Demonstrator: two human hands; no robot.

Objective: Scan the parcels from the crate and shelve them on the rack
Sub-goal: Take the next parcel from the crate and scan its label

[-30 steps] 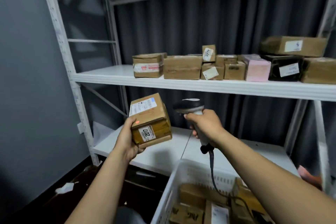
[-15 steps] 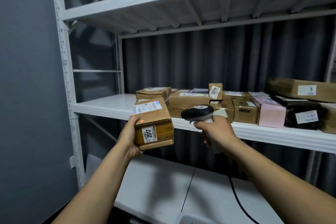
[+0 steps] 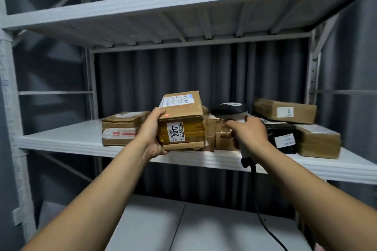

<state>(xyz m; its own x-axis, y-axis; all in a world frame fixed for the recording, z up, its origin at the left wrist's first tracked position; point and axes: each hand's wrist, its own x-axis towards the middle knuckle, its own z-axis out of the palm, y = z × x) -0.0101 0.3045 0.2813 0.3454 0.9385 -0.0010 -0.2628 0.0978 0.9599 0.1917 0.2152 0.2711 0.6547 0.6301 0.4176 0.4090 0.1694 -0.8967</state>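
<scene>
1. Shelving of white painted metal [image 3: 61,138] is showing bare board at the left end of its middle level.
2. A brown cardboard parcel with red-and-white tape [image 3: 120,128] is lying first in the row of shelved goods, bordering that bare board.
3. The left hand [image 3: 152,132] is gripping the task parcel from its left side, with the thumb curled over the top edge and the fingers wrapped beneath.
4. The brown cardboard box with a white "2017" label [image 3: 181,120] is being held at the shelf's front edge, ahead of the row. Whether its base is touching the board cannot be told. Its labelled end is facing the wearer, and its long axis is appearing to run back toward the curtain. A red scanner dot [image 3: 167,115] is sitting near its upper left corner, above the label.
5. The black-and-white handheld scanner [image 3: 228,109] is pointing left, just beside the box.
6. The right hand [image 3: 248,134] is closing round the scanner's handle, with a black cable [image 3: 263,220] hanging below.
7. A black-wrapped parcel [image 3: 283,136] and a flat brown parcel marked "5" [image 3: 285,110] are crowding the right.
8. Judgement: the placing is turning on a leftward offset. Free board is lying left of the gripping fingers, and the left hand is the nearer one.
</scene>
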